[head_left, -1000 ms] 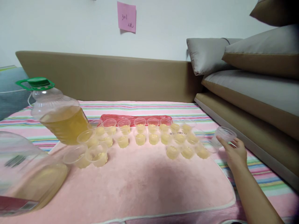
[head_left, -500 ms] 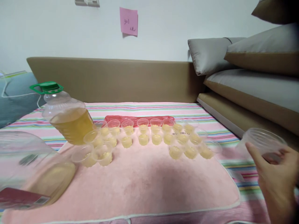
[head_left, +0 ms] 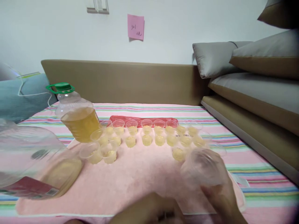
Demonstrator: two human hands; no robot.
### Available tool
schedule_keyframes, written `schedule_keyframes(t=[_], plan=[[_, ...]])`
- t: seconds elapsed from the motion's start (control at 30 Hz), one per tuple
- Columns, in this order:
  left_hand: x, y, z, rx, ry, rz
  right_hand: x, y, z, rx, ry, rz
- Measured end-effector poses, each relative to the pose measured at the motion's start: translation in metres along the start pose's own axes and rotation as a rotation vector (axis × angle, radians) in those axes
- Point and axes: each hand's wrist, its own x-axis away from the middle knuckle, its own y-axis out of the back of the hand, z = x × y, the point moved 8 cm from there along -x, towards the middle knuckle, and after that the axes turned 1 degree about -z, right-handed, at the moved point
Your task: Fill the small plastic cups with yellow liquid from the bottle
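My right hand [head_left: 223, 183] is closed around a clear plastic cup, perhaps several nested [head_left: 198, 166], blurred by motion over the right side of the pink mat [head_left: 140, 183]. My left hand [head_left: 149, 210] is at the bottom edge, smeared, its fingers mostly hidden. Ahead of the hands, small clear cups [head_left: 147, 140] with pale yellow liquid stand in rows on the mat. The cups at the right front are partly covered by my right hand and what it holds.
A big jug [head_left: 80, 123] with a green cap, partly full of yellow liquid, stands at left. Nearer lies a large clear bottle [head_left: 28, 152] with a red label. Behind the cups is a red plastic packet [head_left: 137, 120]. Stacked cushions [head_left: 261, 90] rise at right.
My right hand has swung left from the far right, over the mat, with the clear cups in it. My left hand has come into view at the bottom. The view has shifted slightly.
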Motion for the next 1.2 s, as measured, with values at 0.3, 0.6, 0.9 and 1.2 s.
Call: schedule_keyframes(t=[0.3,0.6,0.9,1.2], plan=[[0.031,0.097,-0.001,-0.002,-0.216,-0.889,0.014,-0.063,0.029,0.065,0.038,0.253],[0.022,0.071,-0.008,-0.345,-0.252,-0.691,0.026,-0.071,0.028,0.144,0.063,0.263],[0.017,0.065,-0.006,-0.407,-0.201,-0.622,0.030,-0.068,0.021,0.207,0.067,0.221],[0.016,0.058,-0.010,-0.462,-0.279,-0.649,0.032,-0.069,0.021,0.218,0.087,0.204]])
